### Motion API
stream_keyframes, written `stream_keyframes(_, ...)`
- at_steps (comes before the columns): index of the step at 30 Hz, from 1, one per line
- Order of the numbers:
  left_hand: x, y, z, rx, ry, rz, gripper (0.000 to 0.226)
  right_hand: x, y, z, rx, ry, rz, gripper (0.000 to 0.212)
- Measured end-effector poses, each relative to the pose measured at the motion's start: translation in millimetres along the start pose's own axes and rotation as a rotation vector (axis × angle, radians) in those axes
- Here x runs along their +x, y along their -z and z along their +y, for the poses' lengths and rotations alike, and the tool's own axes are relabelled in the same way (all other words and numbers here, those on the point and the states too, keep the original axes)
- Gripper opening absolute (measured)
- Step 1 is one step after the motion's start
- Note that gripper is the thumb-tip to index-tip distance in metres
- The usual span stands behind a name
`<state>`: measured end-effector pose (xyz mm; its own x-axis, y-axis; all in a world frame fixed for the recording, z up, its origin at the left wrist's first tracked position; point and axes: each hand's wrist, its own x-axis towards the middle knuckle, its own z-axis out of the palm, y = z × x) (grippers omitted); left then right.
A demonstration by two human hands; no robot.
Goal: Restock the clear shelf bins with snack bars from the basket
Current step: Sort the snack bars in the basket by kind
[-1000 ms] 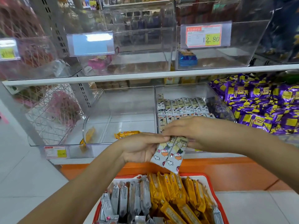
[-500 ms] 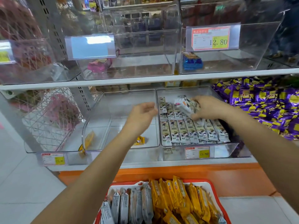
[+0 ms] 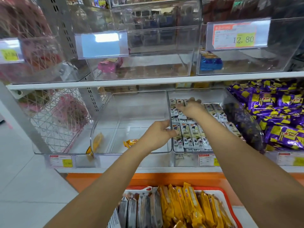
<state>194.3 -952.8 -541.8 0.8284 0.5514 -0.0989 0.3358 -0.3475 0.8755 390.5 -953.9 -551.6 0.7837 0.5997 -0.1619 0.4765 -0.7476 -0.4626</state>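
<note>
Head view: white snack bars (image 3: pixel 189 135) nearly fill the right bin (image 3: pixel 189 159) — right hand (image 3: pixel 192 110) flat, fingers spread on the back row, left hand (image 3: pixel 156 136) curled round its side wall. Left bin (image 3: pixel 131 112) holds two yellow bars (image 3: pixel 130 143); basket (image 3: pixel 213 188) loaded — much left.

Basket (image 3: pixel 213 192) cut off at the bottom edge (price label (image 3: pixel 207 160) print too blurred)

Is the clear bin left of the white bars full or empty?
Nearly empty: the clear bin holds just one orange bar on its floor, another by its left wall.
</note>
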Motion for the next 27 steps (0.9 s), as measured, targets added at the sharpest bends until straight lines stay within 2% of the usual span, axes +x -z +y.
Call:
stream_keyframes(4, -6, 3, -3, -0.017, -0.004, -0.028, 0.038, -7, 5, 15, 0.028, 0.135, -0.061, 0.085)
stream_keyframes(8, -19, 8, -9, -0.010, 0.019, -0.040, 0.054, -14, -1, 21, -0.043, 0.195, 0.077, 0.074)
stream_keyframes(13, -51, 22, -14, -0.099, 0.015, 0.006, 0.030, -26, -4, 25, -0.045, 0.235, 0.164, 0.066)
stream_keyframes(14, -60, 28, -18, -0.109, 0.002, 0.016, 0.021, -33, -4, 23, -0.044, 0.248, 0.193, 0.060)
stream_keyframes(16, -80, 40, -32, -0.098, -0.009, 0.037, 0.012, -54, -3, 16, -0.022, 0.304, 0.266, 0.035)
stream_keyframes(17, -91, 47, -41, -0.070, -0.001, 0.050, 0.017, -70, -3, 12, -0.026, 0.343, 0.284, 0.022)
stream_keyframes(18, -102, 53, -53, -0.036, 0.020, 0.062, 0.023, -88, -3, 8, -0.046, 0.398, 0.288, 0.020)
stream_keyframes(20, -124, 65, -83, 0.037, 0.100, 0.078, 0.035, -127, -10, 1, -0.079, 0.529, 0.240, 0.027)
stream_keyframes(22, -140, 75, -120, 0.172, 0.211, 0.063, 0.037, -167, -23, -4, -0.074, 0.651, 0.156, 0.028)
stream_keyframes(24, -154, 80, -159, 0.267, 0.352, 0.005, 0.029, -200, -44, -10, -0.073, 0.739, 0.080, 0.027)
stream_keyframes(27, -177, 80, -206, 0.124, 0.616, -0.130, 0.008, -225, -88, -19, -0.080, 0.795, -0.115, 0.022)
